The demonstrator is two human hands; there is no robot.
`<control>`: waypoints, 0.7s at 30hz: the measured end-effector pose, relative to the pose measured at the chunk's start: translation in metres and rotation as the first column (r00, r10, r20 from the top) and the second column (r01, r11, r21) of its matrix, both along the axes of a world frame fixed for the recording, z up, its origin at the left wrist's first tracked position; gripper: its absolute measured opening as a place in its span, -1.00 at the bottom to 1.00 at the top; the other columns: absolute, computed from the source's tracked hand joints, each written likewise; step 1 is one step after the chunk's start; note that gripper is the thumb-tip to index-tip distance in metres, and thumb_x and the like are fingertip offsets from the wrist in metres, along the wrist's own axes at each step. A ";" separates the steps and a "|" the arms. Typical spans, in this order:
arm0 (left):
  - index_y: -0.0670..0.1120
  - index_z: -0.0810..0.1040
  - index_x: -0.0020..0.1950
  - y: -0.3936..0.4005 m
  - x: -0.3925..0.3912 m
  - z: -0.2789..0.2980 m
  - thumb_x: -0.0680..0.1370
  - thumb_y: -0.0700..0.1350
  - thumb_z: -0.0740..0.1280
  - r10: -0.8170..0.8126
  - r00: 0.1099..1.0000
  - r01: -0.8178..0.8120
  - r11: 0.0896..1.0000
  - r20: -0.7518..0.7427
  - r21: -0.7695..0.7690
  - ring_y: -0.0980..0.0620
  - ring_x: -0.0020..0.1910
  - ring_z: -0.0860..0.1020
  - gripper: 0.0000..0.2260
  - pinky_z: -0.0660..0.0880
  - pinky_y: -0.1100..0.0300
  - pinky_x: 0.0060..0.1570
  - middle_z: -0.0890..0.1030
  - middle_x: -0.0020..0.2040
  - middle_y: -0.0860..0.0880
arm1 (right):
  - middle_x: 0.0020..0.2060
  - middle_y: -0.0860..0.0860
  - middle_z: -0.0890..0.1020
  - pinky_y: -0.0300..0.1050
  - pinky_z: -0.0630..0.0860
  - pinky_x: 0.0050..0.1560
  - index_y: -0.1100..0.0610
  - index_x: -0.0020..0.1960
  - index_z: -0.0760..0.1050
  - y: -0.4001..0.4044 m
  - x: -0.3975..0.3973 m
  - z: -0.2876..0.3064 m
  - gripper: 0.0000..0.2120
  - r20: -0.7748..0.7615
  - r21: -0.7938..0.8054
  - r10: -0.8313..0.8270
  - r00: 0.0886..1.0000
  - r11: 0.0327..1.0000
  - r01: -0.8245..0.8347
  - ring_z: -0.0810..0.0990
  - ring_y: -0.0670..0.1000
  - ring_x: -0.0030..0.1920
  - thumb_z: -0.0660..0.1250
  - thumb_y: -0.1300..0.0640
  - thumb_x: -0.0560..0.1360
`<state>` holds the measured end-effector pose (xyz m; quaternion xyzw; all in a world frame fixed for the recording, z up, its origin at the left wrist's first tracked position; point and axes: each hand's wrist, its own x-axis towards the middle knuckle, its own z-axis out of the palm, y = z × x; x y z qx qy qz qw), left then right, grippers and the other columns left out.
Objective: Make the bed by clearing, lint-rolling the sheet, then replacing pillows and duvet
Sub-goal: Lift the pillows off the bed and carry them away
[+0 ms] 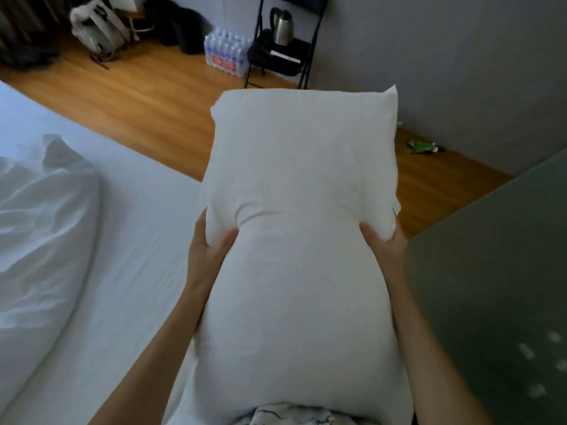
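Warm brown wooden floor [132, 96] runs along a grey wall, beside a bed covered with a smooth white fitted sheet [129, 271]. On the sheet at the far left lies a crumpled white duvet [40, 234]. A person holds a plump white rectangular pillow [300, 210] upright in front of their body, above the bed's edge and the floor, its top corners pointing toward the wall. The left hand [208, 243] has its grip clenched into the pillow's left side, thumb pressed into the fabric; the right hand [385, 243] grasps the pillow's right side in the same way, both roughly halfway up. Bare forearms reach up from the bottom of the view. Against the wall stands a black folding metal chair [285, 50] carrying a steel electric kettle [282, 26]. Just beside the chair sits a shrink-wrapped pack of clear plastic water bottles [227, 52]. Farther left, a grey backpack [98, 32] rests on the floor.
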<state>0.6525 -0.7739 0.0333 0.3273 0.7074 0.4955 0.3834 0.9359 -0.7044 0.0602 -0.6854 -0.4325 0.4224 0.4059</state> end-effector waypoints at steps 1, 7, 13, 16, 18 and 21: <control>0.13 0.27 0.50 0.024 0.005 0.002 0.41 0.14 0.39 -0.028 1.000 0.028 1.000 0.000 -0.007 0.11 0.24 0.42 -0.32 0.36 0.12 0.20 0.44 0.35 0.12 | 0.29 0.03 0.50 0.17 0.48 0.24 -0.03 0.46 0.28 0.016 0.008 0.001 -0.20 0.004 0.002 -0.020 1.000 1.000 0.020 0.49 0.10 0.23 0.42 -0.23 0.29; 0.12 0.28 0.51 0.172 0.034 -0.003 0.36 0.24 0.36 -0.139 0.990 0.137 0.990 -0.034 -0.039 0.08 0.27 0.44 -0.27 0.39 0.07 0.25 0.46 0.39 0.05 | 0.23 0.00 0.53 0.09 0.50 0.20 -0.02 0.43 0.33 0.137 0.046 -0.014 -0.29 -0.065 0.018 -0.133 0.989 0.991 0.135 0.52 0.07 0.19 0.47 -0.11 0.35; 0.07 0.34 0.49 0.329 0.069 -0.018 0.35 0.26 0.33 -0.061 0.997 0.060 0.997 -0.039 -0.039 0.09 0.25 0.45 -0.27 0.38 0.12 0.20 0.49 0.33 0.10 | 0.19 -0.02 0.55 -0.33 0.51 -0.11 0.05 0.41 0.36 0.313 0.072 -0.036 -0.43 -0.145 0.049 -0.031 0.989 0.998 0.038 0.55 -0.03 0.12 0.46 0.09 0.45; 0.07 0.37 0.46 0.396 0.081 -0.016 0.45 0.16 0.35 0.040 0.999 -0.040 0.999 -0.013 -0.034 0.09 0.23 0.48 -0.41 0.41 0.12 0.18 0.51 0.28 0.13 | 0.14 -0.08 0.58 -0.42 0.52 -0.10 0.07 0.37 0.40 0.407 0.077 -0.030 -0.40 -0.125 0.080 0.091 0.988 0.994 -0.081 0.57 -0.13 0.09 0.49 0.05 0.38; 0.08 0.37 0.45 0.430 0.080 -0.009 0.52 0.08 0.37 0.093 0.996 -0.093 0.995 -0.016 -0.037 0.11 0.22 0.47 -0.49 0.41 0.23 0.13 0.50 0.24 0.17 | 0.08 -0.17 0.56 -0.48 0.47 -0.14 0.06 0.36 0.40 0.458 0.071 -0.022 -0.39 -0.125 0.081 0.140 0.982 0.988 -0.131 0.54 -0.25 0.04 0.46 0.03 0.35; 0.08 0.34 0.47 0.470 0.068 0.003 0.50 0.10 0.37 0.182 0.983 -0.183 0.982 -0.029 -0.054 0.13 0.22 0.45 -0.45 0.35 0.39 0.01 0.48 0.27 0.17 | 0.04 -0.22 0.52 -0.55 0.42 -0.19 0.09 0.38 0.37 0.520 0.050 -0.017 -0.43 -0.131 0.069 0.218 0.967 0.975 -0.210 0.51 -0.32 -0.01 0.49 0.15 0.42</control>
